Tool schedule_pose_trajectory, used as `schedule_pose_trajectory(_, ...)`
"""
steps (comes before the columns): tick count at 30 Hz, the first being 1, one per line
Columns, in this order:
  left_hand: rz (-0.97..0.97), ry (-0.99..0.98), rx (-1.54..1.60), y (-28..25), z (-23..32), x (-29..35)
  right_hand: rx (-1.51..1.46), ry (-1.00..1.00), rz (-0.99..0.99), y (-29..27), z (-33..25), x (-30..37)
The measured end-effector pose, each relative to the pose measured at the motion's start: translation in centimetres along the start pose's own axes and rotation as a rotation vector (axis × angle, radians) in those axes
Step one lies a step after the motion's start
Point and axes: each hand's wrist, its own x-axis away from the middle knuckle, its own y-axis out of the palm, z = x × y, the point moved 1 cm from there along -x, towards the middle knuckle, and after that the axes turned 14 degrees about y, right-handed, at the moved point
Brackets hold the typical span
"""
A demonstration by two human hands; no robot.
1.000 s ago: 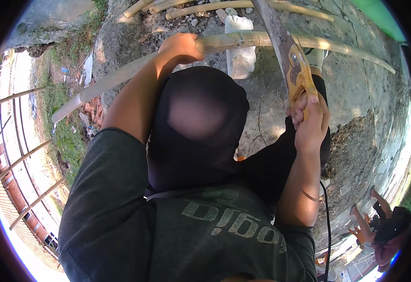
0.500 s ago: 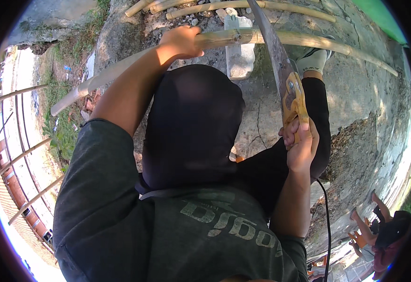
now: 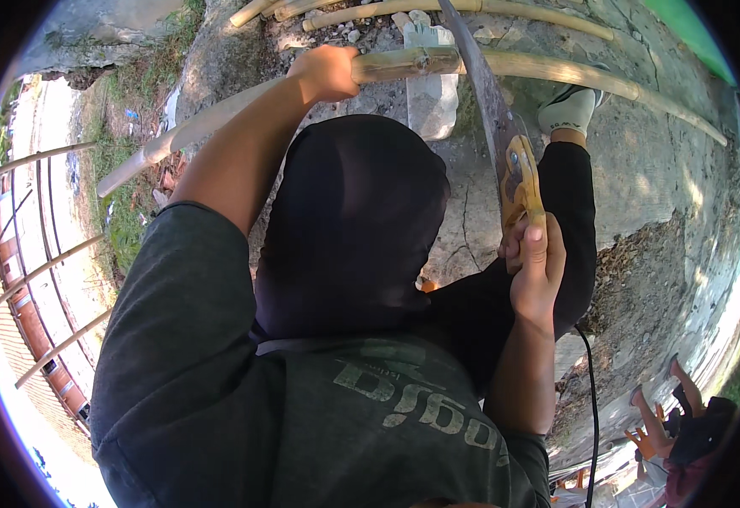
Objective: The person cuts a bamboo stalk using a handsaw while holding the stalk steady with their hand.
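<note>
At the top of the frame the left hand (image 3: 329, 72) grips a long bamboo pole (image 3: 404, 63) that runs across the upper part. Right of centre, the right hand (image 3: 532, 264) is wrapped around the yellow handle of a hand saw (image 3: 498, 127), whose blade meets the pole. A white shoe (image 3: 569, 110) sits on the concrete ground (image 3: 666, 186) at upper right.

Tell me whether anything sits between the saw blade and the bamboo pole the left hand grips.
Nothing visible does. The saw blade already crosses the bamboo pole just right of the left hand; the right hand holds the handle.
</note>
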Motion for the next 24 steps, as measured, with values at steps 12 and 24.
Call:
schedule_pose_trajectory(12, -0.062, -0.049, 0.108, -1.0, 0.1, -0.2, 0.339, -0.348, 0.241, 0.7, 0.1, -0.4)
schedule_pose_trajectory(24, -0.084, -0.032, -0.006, -1.4, 0.2, -0.6, 0.249, 0.057, 0.190, 1.1, -0.5, 0.3)
